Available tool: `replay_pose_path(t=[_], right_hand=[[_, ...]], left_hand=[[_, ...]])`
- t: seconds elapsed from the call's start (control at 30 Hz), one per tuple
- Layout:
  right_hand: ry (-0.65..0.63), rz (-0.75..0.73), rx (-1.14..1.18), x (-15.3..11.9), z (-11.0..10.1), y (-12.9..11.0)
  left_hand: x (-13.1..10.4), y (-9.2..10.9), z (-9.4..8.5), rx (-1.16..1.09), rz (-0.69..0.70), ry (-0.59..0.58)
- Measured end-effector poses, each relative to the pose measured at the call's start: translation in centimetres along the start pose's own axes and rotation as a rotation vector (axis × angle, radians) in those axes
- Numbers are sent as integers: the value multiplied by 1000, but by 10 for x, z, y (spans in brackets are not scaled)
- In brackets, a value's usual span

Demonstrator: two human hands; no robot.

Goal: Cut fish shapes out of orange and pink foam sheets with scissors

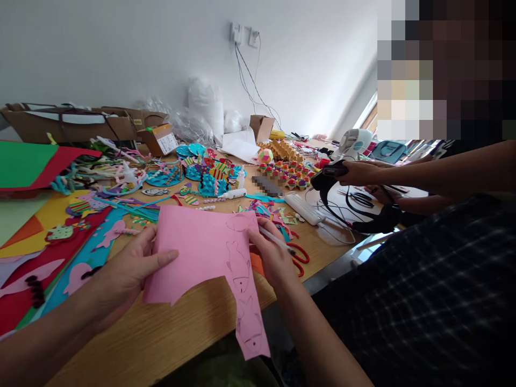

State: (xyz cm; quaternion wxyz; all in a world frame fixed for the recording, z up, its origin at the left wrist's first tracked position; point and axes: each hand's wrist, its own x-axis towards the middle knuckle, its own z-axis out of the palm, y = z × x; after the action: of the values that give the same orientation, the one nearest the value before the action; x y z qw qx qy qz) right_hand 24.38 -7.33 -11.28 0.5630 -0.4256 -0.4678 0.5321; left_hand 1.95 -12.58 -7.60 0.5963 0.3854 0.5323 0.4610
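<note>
A sheet of pink paper (193, 247) is held up over the front of the wooden table, with fish outlines drawn in dark line down its right side. Its lower edge is cut away in a curve, leaving a long strip hanging at the right. My left hand (137, 258) grips the sheet's left edge, thumb on top. My right hand (272, 252) pinches the upper right edge and also carries a pen (278, 240), which slants out to the right. Just beyond that hand lie red-handled scissors (300, 258), their blades hidden.
Coloured paper sheets (24, 166) and paper fish cover the left side. Glue bottles (241, 177), painted egg cartons (288, 174) and a white power strip (304, 209) lie farther back. At right, another person's hands (358, 174) hold a black strapped device (328, 174).
</note>
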Motion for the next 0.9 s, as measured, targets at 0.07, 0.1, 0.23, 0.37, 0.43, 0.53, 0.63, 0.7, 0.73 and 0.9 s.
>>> replay_pose_path(t=[0.07,0.1,0.23,0.37,0.43,0.53,0.63,0.7,0.73,0.9], right_hand=[[-22,-87,-172,8,2,10],[-22,-138,-285,11,2,17],[-96,-195,-504,19,3,37],[-190,-234,-591,24,5,44],[-211,-256,-643,26,6,44],[-192,-289,-704,27,5,39],[-98,-357,-722,23,1,29],[-57,-400,-702,17,-1,21],[-77,-398,-675,15,-1,17],[-343,-33,-288,11,7,18]], left_hand=[[-2,-16,-6,31,-36,25],[-2,-23,-11,49,-47,30],[0,-39,-38,218,7,144],[3,-26,-56,662,305,366],[4,-23,-49,896,462,217],[8,-35,-21,1134,649,-152],[14,-57,7,1405,704,-263],[17,-70,16,1510,669,-317],[19,-74,18,1536,644,-337],[25,-77,9,1541,598,-416]])
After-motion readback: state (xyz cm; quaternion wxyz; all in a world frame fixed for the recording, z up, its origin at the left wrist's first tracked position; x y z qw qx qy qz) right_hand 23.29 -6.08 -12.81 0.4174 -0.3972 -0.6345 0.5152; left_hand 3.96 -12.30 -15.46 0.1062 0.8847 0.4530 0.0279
